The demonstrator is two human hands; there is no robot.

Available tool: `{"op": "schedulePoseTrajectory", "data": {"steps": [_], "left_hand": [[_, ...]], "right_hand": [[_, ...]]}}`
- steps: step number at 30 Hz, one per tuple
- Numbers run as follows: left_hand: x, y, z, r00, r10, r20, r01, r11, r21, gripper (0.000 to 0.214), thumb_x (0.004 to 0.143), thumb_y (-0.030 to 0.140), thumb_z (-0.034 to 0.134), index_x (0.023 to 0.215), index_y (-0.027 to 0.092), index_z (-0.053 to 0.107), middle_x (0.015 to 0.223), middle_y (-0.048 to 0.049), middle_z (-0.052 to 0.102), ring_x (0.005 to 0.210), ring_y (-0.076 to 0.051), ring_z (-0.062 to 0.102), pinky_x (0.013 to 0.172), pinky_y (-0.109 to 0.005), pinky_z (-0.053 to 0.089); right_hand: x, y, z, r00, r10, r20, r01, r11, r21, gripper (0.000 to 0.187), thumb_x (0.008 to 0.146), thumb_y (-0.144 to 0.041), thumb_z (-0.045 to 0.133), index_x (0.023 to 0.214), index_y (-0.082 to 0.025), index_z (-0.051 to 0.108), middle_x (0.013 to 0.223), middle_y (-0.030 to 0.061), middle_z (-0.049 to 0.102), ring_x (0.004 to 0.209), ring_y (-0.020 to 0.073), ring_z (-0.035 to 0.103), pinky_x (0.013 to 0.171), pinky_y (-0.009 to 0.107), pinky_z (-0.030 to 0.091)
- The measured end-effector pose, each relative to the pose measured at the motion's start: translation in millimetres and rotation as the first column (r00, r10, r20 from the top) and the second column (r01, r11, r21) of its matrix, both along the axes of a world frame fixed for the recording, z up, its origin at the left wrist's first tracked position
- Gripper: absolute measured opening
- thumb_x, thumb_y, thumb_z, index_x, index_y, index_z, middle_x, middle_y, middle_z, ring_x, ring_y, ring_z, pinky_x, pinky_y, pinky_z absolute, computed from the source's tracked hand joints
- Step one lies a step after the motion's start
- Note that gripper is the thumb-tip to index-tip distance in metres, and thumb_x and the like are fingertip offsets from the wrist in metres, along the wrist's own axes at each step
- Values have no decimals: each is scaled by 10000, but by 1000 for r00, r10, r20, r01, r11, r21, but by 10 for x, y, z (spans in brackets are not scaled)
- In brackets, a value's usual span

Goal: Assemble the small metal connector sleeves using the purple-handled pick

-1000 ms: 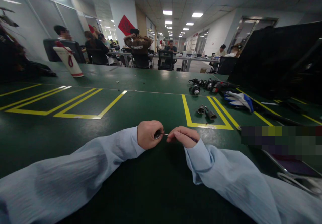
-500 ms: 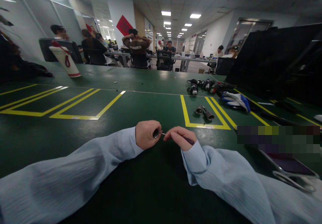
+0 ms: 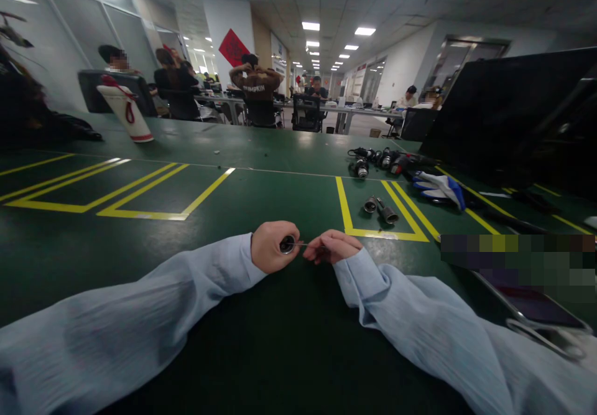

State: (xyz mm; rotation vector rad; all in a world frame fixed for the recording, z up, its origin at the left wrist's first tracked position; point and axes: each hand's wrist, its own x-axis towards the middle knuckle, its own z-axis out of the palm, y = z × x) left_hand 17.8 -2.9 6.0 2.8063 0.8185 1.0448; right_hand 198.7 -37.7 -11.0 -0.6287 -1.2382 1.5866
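In the middle of the head view, my left hand [image 3: 274, 248] is closed around a hollow round metal part [image 3: 286, 244], its dark open end turned towards me. My right hand [image 3: 333, 246], just to the right, has its fingers curled round a thin screwdriver. The slim shaft of the screwdriver [image 3: 302, 244] reaches left to the rim of the metal part; whether its tip touches inside, I cannot tell. Its handle is hidden by my hand. Two metal cup-shaped parts, one short [image 3: 370, 205] and one with a stem [image 3: 387, 212], lie within yellow tape ahead of my right hand.
Several dark tools with metal collars [image 3: 361, 167] lie at the back right, beside a blue and white glove [image 3: 439, 190]. A phone [image 3: 536, 303] and a cable lie at the right. A white cup-like container [image 3: 125, 113] stands far left. People sit at desks beyond.
My right hand has turned on the screwdriver, so its dark handle no longer shows. The metal part in my left hand has shifted slightly left and up.
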Motion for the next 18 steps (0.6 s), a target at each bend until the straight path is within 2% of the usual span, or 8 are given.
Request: {"op": "schedulePoseTrajectory", "data": {"steps": [3,6,9,11,12,14,15,18], "left_hand": [[1,2,6,1000,4,9,-4,1000,-13,103,705,182,511,609,162,481,531,16,529,470,-90,493,455,-187,373],[8,5,-11,999,34,15,-34,999,-5,127,719,202,518,605,160,482,527,14,528,468,-92,490,453,-190,368],[19,7,-37,996,87,19,-87,996,18,127,733,202,512,615,158,491,532,11,525,474,-97,487,462,-199,366],[24,8,-47,994,105,18,-105,994,28,122,736,195,508,620,160,494,534,12,520,480,-100,484,471,-203,368],[25,9,-48,995,102,13,-102,994,33,121,738,194,505,622,161,494,533,14,516,480,-100,482,472,-203,367],[24,10,-42,997,74,-1,-74,996,47,122,742,192,502,624,163,493,527,18,507,471,-96,474,464,-199,362],[22,10,-36,998,55,-5,-54,997,55,121,744,190,501,626,163,492,524,20,503,466,-94,470,459,-197,360],[12,9,-22,1000,4,9,-5,998,55,118,742,181,506,628,161,487,526,18,504,464,-90,471,457,-193,361]], "right_hand": [[-8,-9,9,1000,-17,7,17,1000,8,200,746,-348,599,706,-160,653,687,48,691,646,140,611,576,253,444],[-34,-72,27,973,-193,125,163,962,219,221,791,-341,537,717,-166,651,686,53,680,664,156,596,636,294,436],[-71,-156,57,872,-437,220,278,812,513,235,813,-288,493,691,-174,658,678,56,653,712,177,569,711,333,420],[-91,-198,76,816,-527,236,282,721,633,233,813,-248,484,675,-181,660,676,57,637,750,187,553,735,340,414],[-98,-211,84,805,-541,243,271,701,660,229,812,-231,483,675,-184,660,677,56,634,765,189,549,740,339,415],[-101,-220,95,814,-525,249,253,706,661,219,808,-217,486,678,-188,660,679,54,636,776,188,551,746,337,420],[-96,-217,98,830,-500,247,247,727,641,215,808,-220,489,681,-189,660,678,53,639,773,187,555,748,337,423],[-68,-183,93,900,-377,217,232,839,492,219,812,-244,490,695,-180,662,687,49,651,751,178,575,749,333,426]]}}
